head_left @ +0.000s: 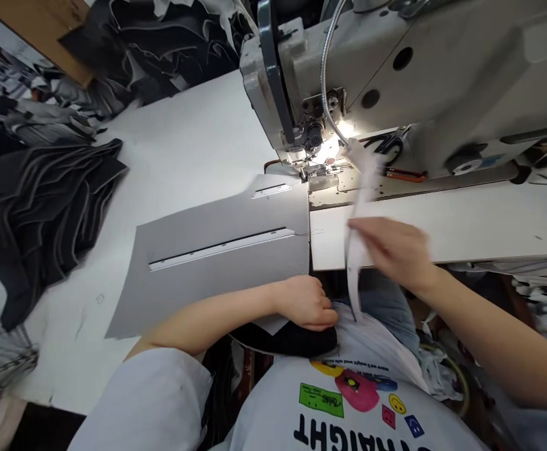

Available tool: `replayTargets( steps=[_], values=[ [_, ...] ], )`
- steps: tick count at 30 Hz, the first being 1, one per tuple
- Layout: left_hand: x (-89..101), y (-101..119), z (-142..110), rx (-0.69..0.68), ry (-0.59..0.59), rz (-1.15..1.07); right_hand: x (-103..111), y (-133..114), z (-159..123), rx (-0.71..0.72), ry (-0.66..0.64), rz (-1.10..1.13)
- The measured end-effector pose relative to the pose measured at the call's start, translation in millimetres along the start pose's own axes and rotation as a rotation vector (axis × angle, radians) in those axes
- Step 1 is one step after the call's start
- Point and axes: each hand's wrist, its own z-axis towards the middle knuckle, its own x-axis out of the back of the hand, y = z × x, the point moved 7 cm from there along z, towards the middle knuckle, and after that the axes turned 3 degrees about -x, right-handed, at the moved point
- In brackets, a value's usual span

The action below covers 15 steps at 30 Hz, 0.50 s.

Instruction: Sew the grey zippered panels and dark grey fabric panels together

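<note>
My left hand (307, 303) is closed at the table's front edge, gripping a piece of black fabric (292, 339) that hangs below the grey panel. A grey fabric panel (217, 260) with a long white-edged slot lies flat on the white table, its right end by the sewing machine's needle. My right hand (393, 245), blurred by motion, pinches a white strip (358, 207) that runs up toward the lit presser foot (317, 170) and dangles down over my lap.
The sewing machine (395, 75) fills the upper right over a white table (183, 144). A stack of dark fabric pieces (42, 213) lies at the left, with more dark cut pieces (160, 44) piled at the back.
</note>
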Motion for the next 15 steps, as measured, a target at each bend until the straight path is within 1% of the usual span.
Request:
replayTargets(
  steps=[2, 4, 6, 7, 8, 10, 11, 12, 13, 15],
  values=[
    [36.0, 2.9, -14.3, -0.002, 0.166, -0.062, -31.5, 8.0, 23.8, 0.047, -0.105, -0.106],
    [78.9, 0.2, -32.3, 0.063, 0.350, -0.171, -60.1, 17.7, 42.0, 0.083, -0.227, -0.208],
    [117.9, -7.0, -52.5, 0.150, 0.571, -0.331, -75.2, 25.3, 53.0, 0.084, -0.264, -0.241],
    [132.8, -12.6, -63.1, 0.213, 0.691, -0.407, -78.5, 25.9, 55.2, 0.095, -0.265, -0.241],
    [143.4, -18.6, -73.3, 0.289, 0.804, -0.467, -80.5, 24.2, 55.0, 0.120, -0.275, -0.234],
    [154.3, -28.1, -90.3, 0.427, 1.000, -0.532, -83.1, 17.4, 49.0, 0.178, -0.345, -0.217],
    [155.5, -30.2, -93.7, 0.454, 1.046, -0.557, -83.8, 14.2, 44.9, 0.197, -0.390, -0.212],
    [155.7, -30.6, -93.9, 0.444, 1.066, -0.585, -83.8, 11.8, 41.0, 0.207, -0.432, -0.208],
    [155.6, -29.6, -91.7, 0.401, 1.064, -0.617, -83.4, 10.3, 38.1, 0.212, -0.465, -0.204],
    [153.9, -29.1, -86.4, 0.350, 1.026, -0.688, -82.9, 9.4, 35.6, 0.239, -0.512, -0.193]
  ],
)
